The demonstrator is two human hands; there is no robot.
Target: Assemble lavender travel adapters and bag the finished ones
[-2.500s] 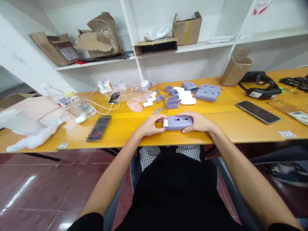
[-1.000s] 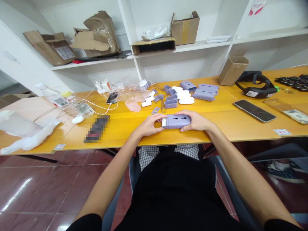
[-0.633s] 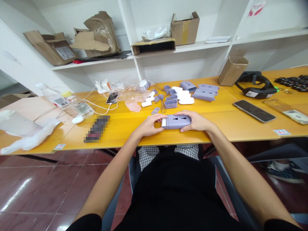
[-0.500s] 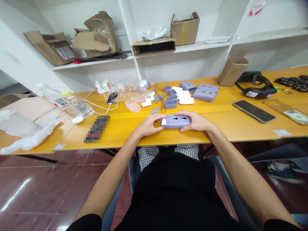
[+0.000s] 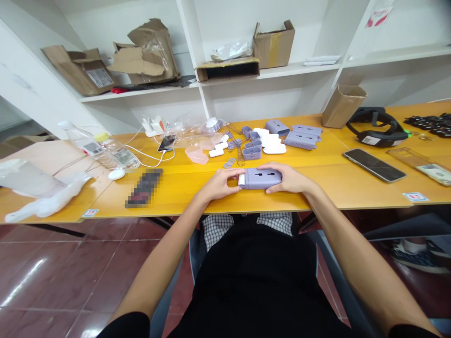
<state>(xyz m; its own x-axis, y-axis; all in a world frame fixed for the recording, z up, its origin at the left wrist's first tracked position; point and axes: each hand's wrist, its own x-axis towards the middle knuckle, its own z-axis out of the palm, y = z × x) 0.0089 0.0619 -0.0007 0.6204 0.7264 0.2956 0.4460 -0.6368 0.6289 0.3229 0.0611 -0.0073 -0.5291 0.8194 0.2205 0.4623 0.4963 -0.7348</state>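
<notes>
A purple plastic case (image 5: 262, 178) with slots on top lies on the yellow table (image 5: 334, 178) near its front edge. My right hand (image 5: 287, 179) wraps round its right end. My left hand (image 5: 221, 183) pinches a small white piece (image 5: 241, 180) that sticks out of the case's left end. Behind them lie more purple shells (image 5: 303, 139), small purple trays (image 5: 252, 152), white parts (image 5: 273, 142) and metal springs (image 5: 240, 155).
A dark phone (image 5: 374, 165) and a black headset (image 5: 377, 127) lie to the right, beside a small cardboard box (image 5: 344, 103). At the left are a blurred dark object (image 5: 144, 188), a charging phone (image 5: 166, 142), plastic bottles (image 5: 105, 152) and white bags (image 5: 42, 197). Shelves behind hold cardboard boxes (image 5: 273, 42).
Both hands keep their hold on the case; the white piece stays at the case's left end. Only the view has shifted slightly.
</notes>
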